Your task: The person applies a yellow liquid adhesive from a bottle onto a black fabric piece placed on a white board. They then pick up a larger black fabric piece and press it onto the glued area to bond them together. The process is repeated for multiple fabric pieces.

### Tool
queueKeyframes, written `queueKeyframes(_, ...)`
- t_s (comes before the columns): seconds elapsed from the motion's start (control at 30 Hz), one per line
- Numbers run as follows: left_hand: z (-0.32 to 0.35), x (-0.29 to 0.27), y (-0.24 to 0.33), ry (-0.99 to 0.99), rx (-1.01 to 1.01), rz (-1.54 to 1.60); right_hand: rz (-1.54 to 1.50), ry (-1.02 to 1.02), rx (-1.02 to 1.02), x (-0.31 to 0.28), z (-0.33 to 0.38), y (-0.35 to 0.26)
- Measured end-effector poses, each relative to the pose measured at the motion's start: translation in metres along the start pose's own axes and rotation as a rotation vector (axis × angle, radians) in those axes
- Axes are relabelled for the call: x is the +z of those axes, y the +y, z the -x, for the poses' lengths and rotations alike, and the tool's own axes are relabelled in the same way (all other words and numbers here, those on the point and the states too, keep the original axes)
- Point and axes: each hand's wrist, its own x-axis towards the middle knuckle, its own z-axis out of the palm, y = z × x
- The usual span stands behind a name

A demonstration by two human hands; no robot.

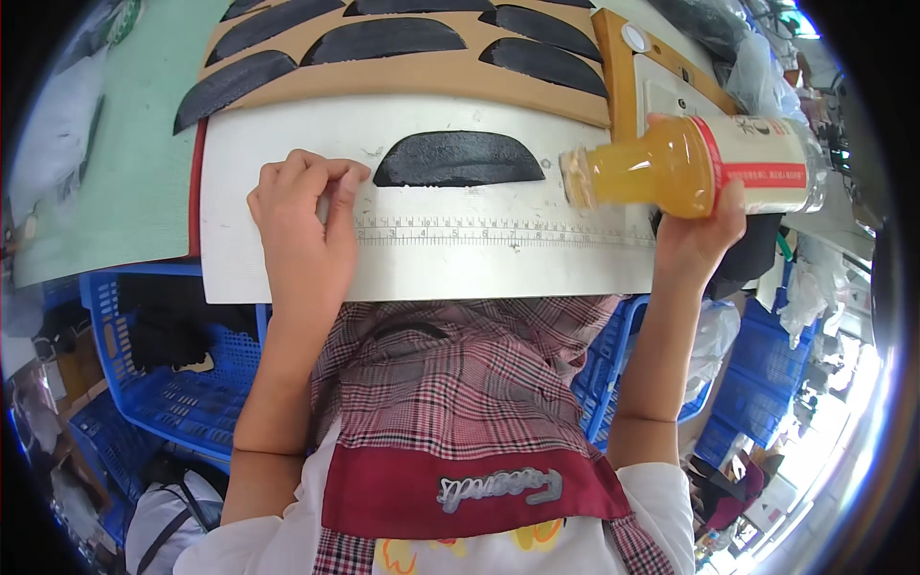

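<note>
My right hand point(704, 230) is wrapped round a clear bottle point(671, 168) with yellow-orange liquid and a red-and-white label. The bottle lies nearly level in the air, its whitish neck end pointing left toward a black half-moon-shaped piece point(460, 160). That piece rests flat on the white work surface point(460, 273), its straight edge toward me. Beside its left tip, my left hand point(307, 196) is closed, thumb and forefinger bent close together. Anything pinched between those fingers is too small or hidden to make out.
Several similar black pieces point(383, 40) lie on a brown board point(546, 98) at the far side. Ruler markings point(460, 230) run along the near part of the surface. A green mat point(144, 182) lies left; blue baskets point(182, 388) flank my lap. Wooden framing point(621, 81) stands far right.
</note>
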Motion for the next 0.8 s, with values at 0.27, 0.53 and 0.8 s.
queueKeyframes(0.27,0.013,0.004,0.014,0.089,0.184,-0.217,-0.294,-0.198,0.202,0.024,0.061,0.02)
queueKeyframes(0.53,0.023,0.008,0.014,0.174,0.224,-0.414,-0.326,-0.276,0.27,0.029,0.075,0.031)
queueKeyframes(0.8,0.021,0.007,0.015,0.189,0.19,-0.266,-0.481,-0.221,0.304,0.033,0.075,0.03)
